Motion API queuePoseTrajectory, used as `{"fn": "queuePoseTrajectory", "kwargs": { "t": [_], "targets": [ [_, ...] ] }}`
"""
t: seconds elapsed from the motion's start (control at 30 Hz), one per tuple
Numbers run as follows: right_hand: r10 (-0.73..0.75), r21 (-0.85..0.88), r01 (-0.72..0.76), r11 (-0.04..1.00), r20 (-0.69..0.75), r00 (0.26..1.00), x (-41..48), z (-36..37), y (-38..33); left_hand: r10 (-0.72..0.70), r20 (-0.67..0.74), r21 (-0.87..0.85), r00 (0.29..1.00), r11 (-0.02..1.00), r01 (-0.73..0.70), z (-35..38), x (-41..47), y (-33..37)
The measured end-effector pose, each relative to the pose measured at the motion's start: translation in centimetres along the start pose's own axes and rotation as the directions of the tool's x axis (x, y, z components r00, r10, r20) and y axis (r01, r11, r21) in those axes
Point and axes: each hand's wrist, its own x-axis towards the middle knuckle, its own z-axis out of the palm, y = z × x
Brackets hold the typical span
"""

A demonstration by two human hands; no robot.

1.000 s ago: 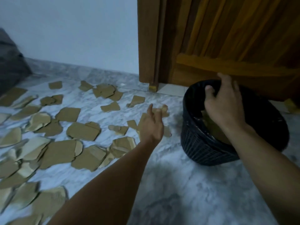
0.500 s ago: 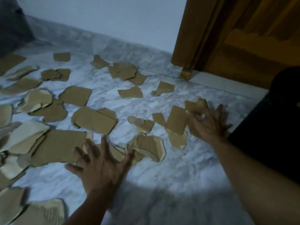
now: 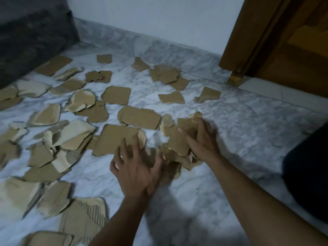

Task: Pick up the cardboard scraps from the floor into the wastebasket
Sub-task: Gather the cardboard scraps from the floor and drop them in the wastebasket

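Cardboard scraps (image 3: 116,95) lie scattered across the marble floor (image 3: 248,132), thickest toward the left and thinning out on the right. The ones that matter now are a small heap (image 3: 177,144) of overlapping pieces bunched between the two hands. The heap runs away from the person and slants a little right, its near end low and its far end raised.

The right hand (image 3: 202,141) is against the heap's right flank. Its thumb lies over the top piece and its fingers bend round the far side, so it looks to have a grip, though blur hides how firm. The left hand (image 3: 136,167) sits at the heap's near left end with fingers spread wide, pressing flat on the pieces and clasping nothing.

The heap is therefore hemmed in from both sides – left hand below and left, right hand above and right.

The wastebasket (image 3: 307,174) shows only as a dark shape at the right edge, well apart from the heap and beyond the right forearm. Any carry goes rightward, and the right hand is the nearer one. The door (image 3: 292,50) stands behind, at upper right.
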Motion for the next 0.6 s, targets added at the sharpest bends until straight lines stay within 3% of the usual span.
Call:
{"fn": "queuePoseTrajectory", "kwargs": {
  "t": [0.1, 0.17, 0.3, 0.5, 0.6],
  "targets": [
    [-0.074, -0.212, 0.088, 0.973, 0.071, 0.995, -0.2, 0.5, -0.5, -0.231, -0.086, 0.000, 0.969, 0.973, 0.232, -1.9, 2.7, -2.0],
    [-0.089, -0.251, 0.110, 0.962, 0.094, 0.992, -0.3, 1.2, -0.8, -0.304, -0.012, 0.073, 0.953, 0.950, 0.304, -2.5, 6.5, -4.9],
    [-0.099, -0.269, 0.105, 0.957, 0.038, 0.994, -0.7, 2.0, -1.0, -0.086, 0.343, 0.308, 0.935, 0.951, -0.026, -2.7, 11.9, -8.1],
    [-0.079, -0.161, 0.083, 0.983, 0.033, 0.996, -1.5, 2.0, -2.1, 0.068, 0.420, 0.228, 0.905, 0.958, -0.177, -5.1, 8.6, -4.2],
    [-0.014, -0.172, 0.018, 0.985, 0.026, 1.000, -1.5, 1.9, -1.9, -0.034, 0.273, 0.266, 0.961, 0.963, -0.041, -6.7, 5.4, -4.1]
  ]
}}
